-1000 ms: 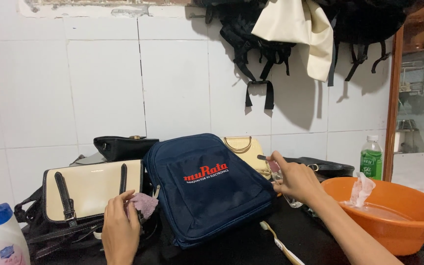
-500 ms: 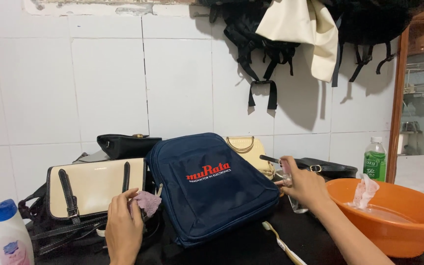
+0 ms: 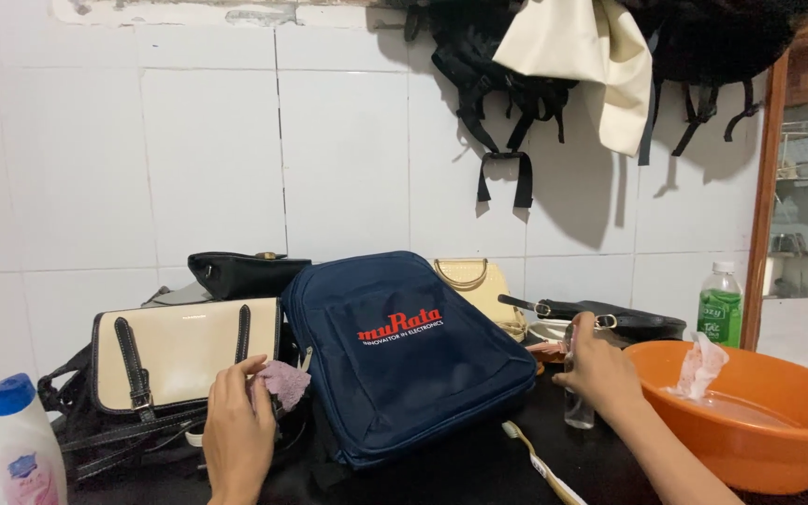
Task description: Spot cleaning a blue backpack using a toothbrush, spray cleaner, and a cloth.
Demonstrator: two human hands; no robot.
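So since a second ago the right hand (image 3: 600,372) slid off the navy backpack (image 3: 404,360) and now wraps a small clear bottle (image 3: 578,404) beside the orange basin (image 3: 778,440). Left hand (image 3: 238,425) still pinches a purple cloth (image 3: 282,382) against the backpack's left edge. One toothbrush (image 3: 540,463) lies on the bare black counter (image 3: 469,472) between both hands.

Left hand (image 3: 238,432) fingers curled, grip closed; right hand (image 3: 598,371) extended, clasping.
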